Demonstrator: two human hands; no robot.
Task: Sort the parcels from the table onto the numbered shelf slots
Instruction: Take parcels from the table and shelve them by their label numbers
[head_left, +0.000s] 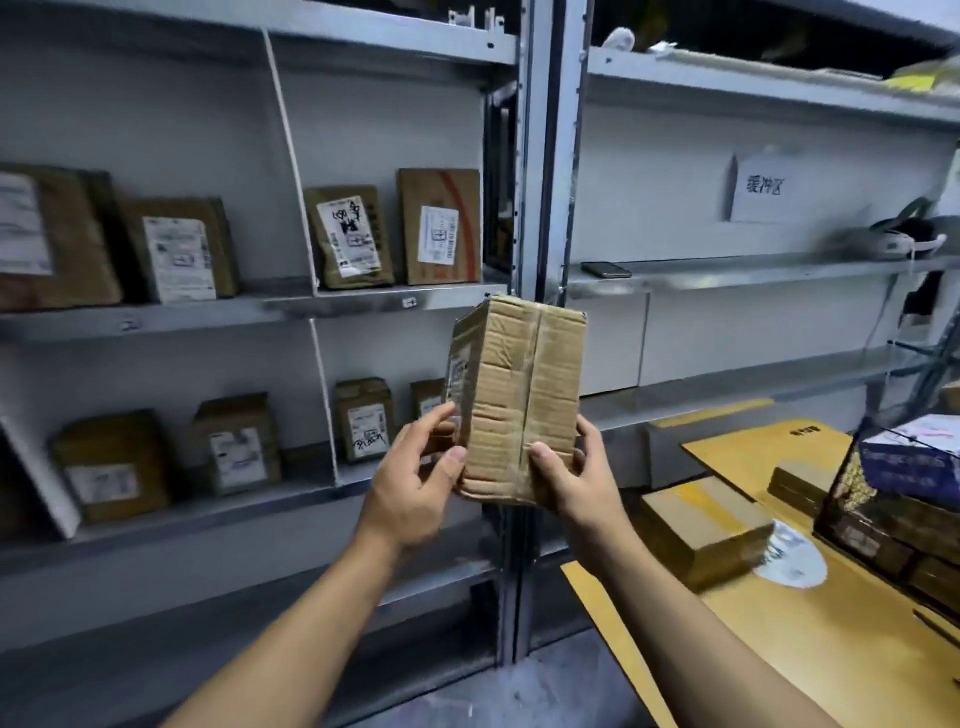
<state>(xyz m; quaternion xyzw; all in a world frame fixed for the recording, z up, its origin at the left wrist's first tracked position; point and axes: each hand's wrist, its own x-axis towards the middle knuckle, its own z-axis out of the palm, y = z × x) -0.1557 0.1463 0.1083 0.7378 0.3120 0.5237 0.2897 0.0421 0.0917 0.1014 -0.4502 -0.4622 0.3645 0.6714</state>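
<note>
I hold a taped brown cardboard parcel (519, 395) upright in front of the metal shelf unit (363, 304). My left hand (415, 478) grips its lower left side and my right hand (571, 478) grips its lower right, thumbs on the near face. A white label shows on the parcel's left face. Several labelled parcels stand in the shelf slots, such as one on the upper shelf (348, 236) and one on the lower shelf (363, 418). The yellow table (810, 639) at the right carries more parcels, the nearest a flat box (701, 525).
A vertical steel post (540, 156) divides the left shelves from the right bay, which holds a phone (605, 269), a white headset (898, 244) and a paper sign (769, 189). A black wire basket (893, 499) with boxes stands on the table's far right.
</note>
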